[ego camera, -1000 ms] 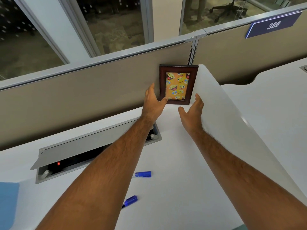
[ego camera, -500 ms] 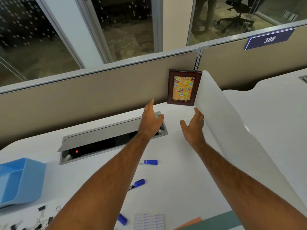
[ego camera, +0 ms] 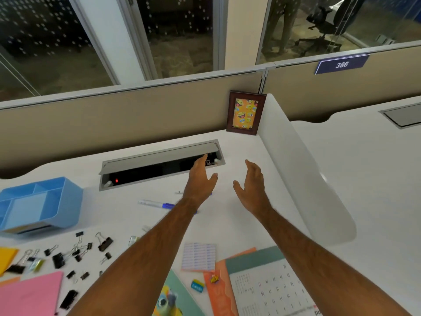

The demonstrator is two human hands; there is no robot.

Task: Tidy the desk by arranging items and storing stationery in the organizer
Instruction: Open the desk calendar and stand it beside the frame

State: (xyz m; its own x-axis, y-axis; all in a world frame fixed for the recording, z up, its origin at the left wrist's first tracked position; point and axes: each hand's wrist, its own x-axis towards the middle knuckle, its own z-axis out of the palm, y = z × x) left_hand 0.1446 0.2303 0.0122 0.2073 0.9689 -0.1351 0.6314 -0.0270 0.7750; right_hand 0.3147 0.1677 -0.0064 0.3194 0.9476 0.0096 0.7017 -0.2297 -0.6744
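A brown picture frame (ego camera: 246,114) with an orange emoji picture stands upright in the desk's far corner against the partition. My left hand (ego camera: 200,179) and my right hand (ego camera: 251,185) hover over the white desk (ego camera: 246,156) well in front of it, fingers straight, holding nothing. A light blue organizer (ego camera: 57,201) with empty compartments sits at the left. A blue-capped pen (ego camera: 157,204) lies just left of my left forearm. Several black binder clips (ego camera: 75,252) are scattered at the lower left.
An open grey cable tray (ego camera: 159,156) is set into the desk behind my hands. A white side divider (ego camera: 303,169) runs along the right. A sticker sheet (ego camera: 198,256), a calendar (ego camera: 268,283), pink (ego camera: 29,295) and yellow (ego camera: 6,256) papers and a small eraser (ego camera: 197,285) lie near the front.
Both hands have let go of the picture frame and pulled back toward me. The view has tilted down, bringing the organizer, clips and papers into sight.
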